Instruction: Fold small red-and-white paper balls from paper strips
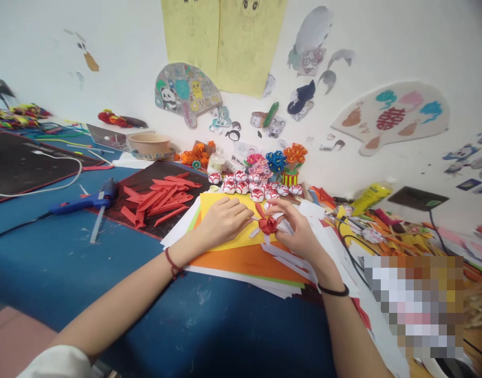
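Observation:
A small red folded-paper flower (pixel 267 224) with white strips at its base sits between my two hands, above a stack of coloured paper. My right hand (pixel 291 226) is closed around the flower's right side, thumb and fingers curled on it. My left hand (pixel 227 223) lies over the yellow sheet (pixel 217 203), its fingers bent together and their tips at the flower's left edge; what they pinch is too small to make out. Loose white paper strips (pixel 291 262) lie under my right hand on the orange sheet (pixel 233 262).
Folded red paper strips (pixel 158 199) are piled on a dark mat at left, beside a blue glue gun (pixel 85 202). Red-and-white paper flowers (pixel 241 184) line the back. A yellow bottle (pixel 372 197) and paper scraps (pixel 402 236) crowd the right. A bowl (pixel 149 144) stands near the wall.

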Demonstrator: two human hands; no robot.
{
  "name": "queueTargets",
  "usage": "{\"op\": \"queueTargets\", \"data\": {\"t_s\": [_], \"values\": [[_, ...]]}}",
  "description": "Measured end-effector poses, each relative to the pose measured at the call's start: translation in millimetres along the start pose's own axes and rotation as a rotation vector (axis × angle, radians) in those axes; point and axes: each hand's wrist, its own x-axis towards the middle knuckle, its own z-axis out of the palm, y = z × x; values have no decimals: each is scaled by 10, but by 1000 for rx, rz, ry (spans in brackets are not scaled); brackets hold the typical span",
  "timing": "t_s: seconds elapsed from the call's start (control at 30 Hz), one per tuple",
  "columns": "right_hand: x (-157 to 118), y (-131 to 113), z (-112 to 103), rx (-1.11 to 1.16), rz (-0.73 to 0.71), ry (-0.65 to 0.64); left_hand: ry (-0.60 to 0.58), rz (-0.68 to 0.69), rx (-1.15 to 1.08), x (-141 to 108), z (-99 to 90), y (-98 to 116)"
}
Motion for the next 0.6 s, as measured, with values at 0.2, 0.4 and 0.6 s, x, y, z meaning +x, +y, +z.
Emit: {"op": "queueTargets", "data": {"t_s": [0.2, 0.4, 0.6], "values": [[26, 122, -14, 151, 110, 291, 173, -38, 111, -45, 86, 39], [7, 20, 170, 55, 173, 186, 262, -129, 149, -60, 158, 143], [12, -12, 261, -31, 114, 237, 259, -135, 141, -62, 199, 172]]}}
